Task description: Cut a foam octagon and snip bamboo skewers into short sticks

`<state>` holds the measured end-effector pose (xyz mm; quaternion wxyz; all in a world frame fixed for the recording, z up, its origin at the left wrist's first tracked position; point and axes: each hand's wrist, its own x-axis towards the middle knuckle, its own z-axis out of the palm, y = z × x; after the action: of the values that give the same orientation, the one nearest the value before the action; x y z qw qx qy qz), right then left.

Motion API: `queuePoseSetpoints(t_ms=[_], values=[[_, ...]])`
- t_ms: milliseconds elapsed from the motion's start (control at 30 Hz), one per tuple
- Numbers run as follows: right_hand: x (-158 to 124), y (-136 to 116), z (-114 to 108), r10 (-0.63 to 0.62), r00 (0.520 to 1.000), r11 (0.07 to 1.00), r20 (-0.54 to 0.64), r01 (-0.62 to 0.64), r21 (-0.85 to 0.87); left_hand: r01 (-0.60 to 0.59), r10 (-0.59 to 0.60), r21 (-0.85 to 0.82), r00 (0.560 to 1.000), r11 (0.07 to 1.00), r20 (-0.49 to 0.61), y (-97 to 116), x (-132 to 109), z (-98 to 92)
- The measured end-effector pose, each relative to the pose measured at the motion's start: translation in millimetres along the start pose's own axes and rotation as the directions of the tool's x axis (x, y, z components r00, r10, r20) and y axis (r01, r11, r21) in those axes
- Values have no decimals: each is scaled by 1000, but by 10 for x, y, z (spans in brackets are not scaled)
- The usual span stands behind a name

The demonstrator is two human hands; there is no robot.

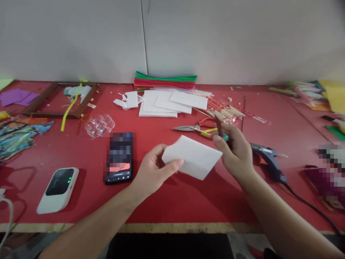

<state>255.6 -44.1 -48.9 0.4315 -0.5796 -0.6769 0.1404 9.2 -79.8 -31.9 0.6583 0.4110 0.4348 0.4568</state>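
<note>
My left hand (159,167) grips a white foam board piece (195,158) at its left end, thumb on top and fingers beneath. The piece is tilted above the red table, with an uneven cut along its upper left edge. In my right hand (237,151) is a small knife (219,126) with a green handle, its dark blade pointing up and away from the board. My fingers wrap round the handle and hide most of it. Just beyond the hands lie scissors (185,128) and a yellow-handled tool (208,132), partly hidden by my right hand.
White foam board sheets (156,102) and offcuts lie at the back, before colourful pipe cleaners (165,81). Wooden sticks (223,113) are beside them. A glue gun (269,160) with its cable lies right; a phone (120,158), white device (58,190) and brown frame (56,116) are left.
</note>
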Motion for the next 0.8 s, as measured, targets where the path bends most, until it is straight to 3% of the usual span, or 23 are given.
queuePoseSetpoints(t_ms=[100, 267, 433, 533, 633, 733, 800], values=[[-42, -14, 11, 23, 1000, 990, -8, -22, 141, -11, 11, 60, 1000, 998, 5, -2, -6, -3], [-80, -83, 23, -127, 989, 978, 72, 113, 178, -12, 13, 26, 1000, 1000, -16, -19, 1, -9], [-65, -232, -39, -325, 914, 921, 245, 246, 303, 12, -15, 91, 1000, 996, 25, -28, 0, 9], [-66, -290, -51, -371, 888, 891, 271, 258, 373, -104, 94, 188, 994, 977, 59, -33, -8, 1], [-75, -283, -46, -389, 905, 881, 172, 311, 356, -211, 219, 233, 976, 949, -9, -60, -18, -29], [-78, -235, -50, -427, 899, 876, 98, 384, 293, -207, 215, 65, 965, 976, -152, -121, -3, -57], [-76, -208, -57, -486, 866, 855, 115, 444, 268, -92, 69, -145, 985, 985, -156, -149, 23, -58]])
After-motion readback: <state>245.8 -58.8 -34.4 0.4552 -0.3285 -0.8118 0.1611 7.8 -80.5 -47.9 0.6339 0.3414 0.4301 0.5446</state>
